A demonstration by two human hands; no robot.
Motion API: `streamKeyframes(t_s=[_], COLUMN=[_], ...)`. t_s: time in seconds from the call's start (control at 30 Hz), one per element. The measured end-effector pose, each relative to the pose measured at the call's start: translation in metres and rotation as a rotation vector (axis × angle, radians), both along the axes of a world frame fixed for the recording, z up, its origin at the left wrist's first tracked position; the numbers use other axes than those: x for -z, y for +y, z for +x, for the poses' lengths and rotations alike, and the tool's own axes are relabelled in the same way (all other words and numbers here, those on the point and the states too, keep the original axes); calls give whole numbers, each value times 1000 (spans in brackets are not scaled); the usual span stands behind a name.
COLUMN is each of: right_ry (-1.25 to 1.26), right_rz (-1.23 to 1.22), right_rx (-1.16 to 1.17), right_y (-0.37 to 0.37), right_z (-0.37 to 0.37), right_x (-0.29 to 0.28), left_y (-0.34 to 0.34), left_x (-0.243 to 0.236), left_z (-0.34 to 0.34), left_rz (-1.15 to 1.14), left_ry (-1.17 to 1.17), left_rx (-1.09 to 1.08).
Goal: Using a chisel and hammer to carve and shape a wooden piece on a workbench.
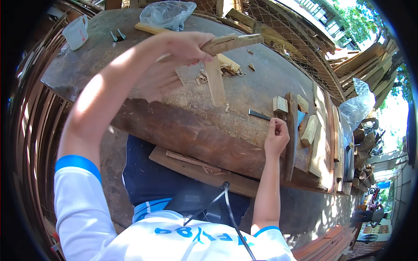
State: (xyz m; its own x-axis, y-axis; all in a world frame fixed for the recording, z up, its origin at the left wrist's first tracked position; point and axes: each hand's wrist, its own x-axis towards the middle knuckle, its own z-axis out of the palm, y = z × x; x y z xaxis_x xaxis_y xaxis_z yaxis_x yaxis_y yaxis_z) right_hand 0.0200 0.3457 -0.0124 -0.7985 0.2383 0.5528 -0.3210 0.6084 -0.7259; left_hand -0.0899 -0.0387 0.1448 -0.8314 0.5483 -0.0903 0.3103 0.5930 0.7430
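Note:
My left hand (191,45) reaches over the far middle of the bench, closed around a wooden piece (233,43) at its joint. A second wooden bar (215,82) runs down from that joint toward the bench top. Below my left forearm lies a pale, hand-like smear, too blurred to make out. My right hand (277,134) is closed on a narrow dark chisel (260,115) near the right of the bench. Its flat blade points left and its tip is light; any handle is hidden in my fist. Wood shavings (230,68) lie beside the held wood.
The heavy wooden bench (174,122) has a worn near edge. Small wood blocks (280,105) and long boards (320,130) lie at right. A clear plastic bag (167,14), white measuring cup (76,32) and small clip-like item (117,35) are at far left. Wire mesh (287,39) borders the far side.

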Motion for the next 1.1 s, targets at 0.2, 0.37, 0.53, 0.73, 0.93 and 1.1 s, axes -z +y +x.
streamKeyframes(t_s=[0.2,0.37,0.53,0.73,0.93,1.1], right_ry=[-29,-17,-29,8,6,-3], right_rz=[4,132,152,224,246,260], right_rx=[10,10,-9,-9,-7,-6], right_y=[-1,-1,-6,-8,-7,-10], right_z=[-7,-6,-4,-3,-2,-2], right_x=[10,8,9,11,11,10], left_y=[12,2,-8,-3,3,3], left_x=[-52,-40,-46,-48,-47,-44], left_z=[8,0,5,6,8,4], left_rz=[-613,-584,-576,-593,-609,-660], left_ry=[300,345,198,146,177,228], left_rx=[-23,4,-124,-78,-92,-51])
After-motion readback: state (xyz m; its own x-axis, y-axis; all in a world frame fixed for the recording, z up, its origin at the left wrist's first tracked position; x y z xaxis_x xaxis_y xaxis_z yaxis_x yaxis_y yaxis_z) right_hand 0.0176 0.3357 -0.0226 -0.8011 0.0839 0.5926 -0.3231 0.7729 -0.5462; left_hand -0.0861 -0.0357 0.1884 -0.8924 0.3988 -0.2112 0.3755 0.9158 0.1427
